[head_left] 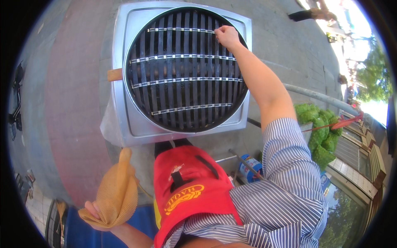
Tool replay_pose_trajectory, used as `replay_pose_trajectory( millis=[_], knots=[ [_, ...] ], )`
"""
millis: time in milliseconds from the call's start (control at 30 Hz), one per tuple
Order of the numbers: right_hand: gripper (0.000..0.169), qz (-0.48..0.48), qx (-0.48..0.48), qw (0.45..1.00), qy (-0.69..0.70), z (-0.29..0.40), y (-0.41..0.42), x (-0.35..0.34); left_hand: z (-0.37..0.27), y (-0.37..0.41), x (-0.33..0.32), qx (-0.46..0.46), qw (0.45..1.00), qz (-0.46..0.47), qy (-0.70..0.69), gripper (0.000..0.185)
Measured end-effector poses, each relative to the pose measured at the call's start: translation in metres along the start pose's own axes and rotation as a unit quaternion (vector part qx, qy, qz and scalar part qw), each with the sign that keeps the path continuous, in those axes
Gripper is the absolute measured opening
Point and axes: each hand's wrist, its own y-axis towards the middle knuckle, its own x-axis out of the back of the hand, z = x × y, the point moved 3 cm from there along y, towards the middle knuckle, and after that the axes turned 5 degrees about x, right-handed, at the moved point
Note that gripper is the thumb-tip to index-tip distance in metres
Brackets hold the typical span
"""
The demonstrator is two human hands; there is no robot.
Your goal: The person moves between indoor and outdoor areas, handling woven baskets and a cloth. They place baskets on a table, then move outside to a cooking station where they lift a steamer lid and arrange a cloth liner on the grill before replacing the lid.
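My left hand (93, 214) grips a tan, finely ribbed sheet (114, 195), folded into a cone-like shape. A smooth rod-like part stands along its far side, and much of the hand is hidden behind the sheet. With bent fingers, my right hand (228, 35) reaches over the far right of a round rack of dark slats (186, 69). Its fingertips meet the end of the farthest pale metal strip (186, 29); whether they hold anything is hidden. Several such strips cross the slats. The rack sits within a round dark rim set in a square metal top (130, 121).
A wooden piece (115, 75) juts from the rim's left side. To the right are a metal pole (319, 94), a red tie (347, 121) and a bumpy green heap (322, 127). A blue container (249, 167) stands below. Far right, a person's leg (301, 15) shows.
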Motion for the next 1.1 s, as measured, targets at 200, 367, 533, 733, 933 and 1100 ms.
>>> replay_pose_trajectory(
  millis=[200, 367, 533, 733, 933, 1100],
  knots=[
    [0.026, 0.045, 0.066, 0.982, -0.169, 0.016, -0.02, -0.004, -0.003, 0.0, -0.012, 0.019, 0.975, 0.128, -0.179, 0.034],
    [0.022, 0.069, 0.024, 0.962, -0.262, 0.023, -0.023, -0.008, -0.004, 0.001, -0.014, -0.038, 0.989, 0.124, -0.067, 0.033],
    [0.02, 0.059, 0.007, 0.97, -0.236, 0.017, -0.015, -0.006, -0.004, 0.002, -0.017, 0.036, 0.971, 0.112, -0.209, 0.034],
    [0.019, 0.034, 0.022, 0.98, -0.193, 0.008, -0.015, 0.009, 0.0, 0.005, -0.014, 0.049, 0.983, 0.077, -0.161, 0.036],
    [0.014, 0.044, -0.091, 0.971, 0.217, -0.008, -0.013, 0.015, 0.0, 0.008, -0.018, 0.079, 0.961, 0.099, -0.247, 0.036],
    [0.016, 0.226, 0.008, 0.967, 0.115, 0.049, -0.019, 0.04, -0.001, 0.009, -0.01, 0.02, 1.0, -0.016, -0.012, 0.036]
  ],
)
